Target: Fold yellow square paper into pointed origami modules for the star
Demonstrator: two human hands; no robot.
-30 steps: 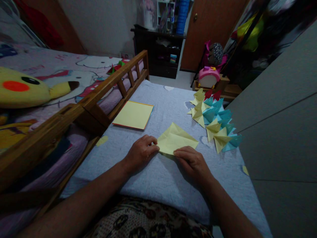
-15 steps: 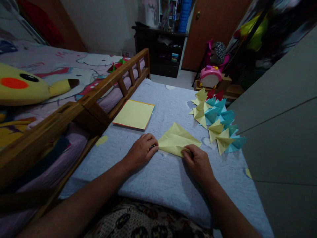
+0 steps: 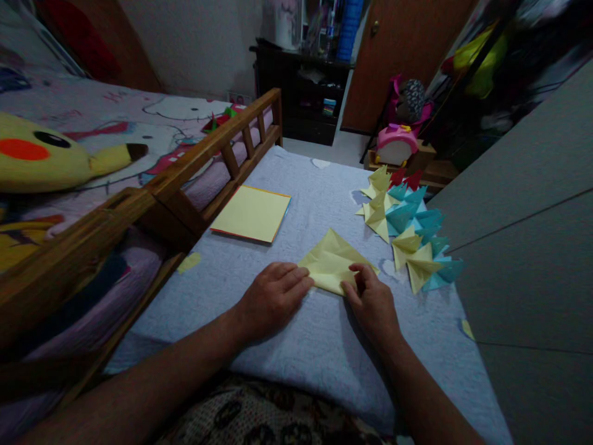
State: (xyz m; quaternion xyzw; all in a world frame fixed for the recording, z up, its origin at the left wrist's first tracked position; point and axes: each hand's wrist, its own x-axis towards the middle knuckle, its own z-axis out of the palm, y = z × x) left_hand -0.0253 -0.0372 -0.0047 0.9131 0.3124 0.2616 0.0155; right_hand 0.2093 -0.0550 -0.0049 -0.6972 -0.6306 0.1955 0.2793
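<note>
A folded sheet of yellow origami paper [image 3: 331, 256] lies in front of me, its peak pointing away and a folded strip along its near edge. My left hand [image 3: 280, 293] is closed over the paper's left corner, fingers pressed together on it. At the right part of the near edge, my right hand [image 3: 373, 303] grips the paper between thumb and curled fingers. Beyond my left hand rests a stack of square paper [image 3: 252, 213], yellow on top with orange and blue edges showing. To the right stand folded yellow paper pieces [image 3: 421, 266] and blue ones [image 3: 414, 210].
Pale blue cloth [image 3: 296, 346] covers the surface under the paper. A wooden bed rail [image 3: 217, 142] runs along the left, with a yellow plush toy [image 3: 41, 154] on the bed behind it. On the right rises a grey panel [image 3: 532, 247]. Red folded pieces [image 3: 407, 179] sit at the far right.
My left hand has slid a little to the right along the paper's near edge and covers more of its left corner. My right hand's fingers have shifted slightly up over the paper.
</note>
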